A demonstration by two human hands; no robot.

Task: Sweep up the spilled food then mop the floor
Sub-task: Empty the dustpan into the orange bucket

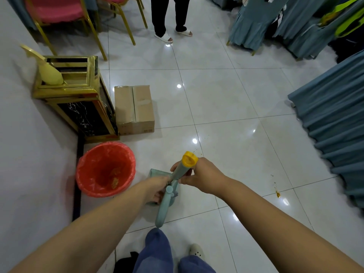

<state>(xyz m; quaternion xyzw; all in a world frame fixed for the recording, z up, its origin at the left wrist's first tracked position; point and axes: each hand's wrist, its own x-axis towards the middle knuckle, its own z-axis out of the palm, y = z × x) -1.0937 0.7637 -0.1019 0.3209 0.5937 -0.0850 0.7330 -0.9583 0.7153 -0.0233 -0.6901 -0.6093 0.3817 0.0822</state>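
My right hand [199, 175] grips a teal broom handle [180, 171] just below its yellow cap [189, 159]. My left hand [157, 187] is closed lower down, where that handle meets the teal dustpan handle [164, 207]. The teal dustpan [157, 173] sits on the floor beneath my hands, mostly hidden. A red-lined bin [105, 169] stands to the left with yellow food scraps inside. A yellow food blob [278, 194] and small dark crumbs [199, 149] lie on the white tiles to the right.
A gold and black trash stand [78, 99] and a cardboard box [134, 109] stand by the left wall. Another person's legs [169, 16] are at the top. Red chairs [59, 10] are top left, and teal-covered chairs and a table cloth [334, 123] line the right.
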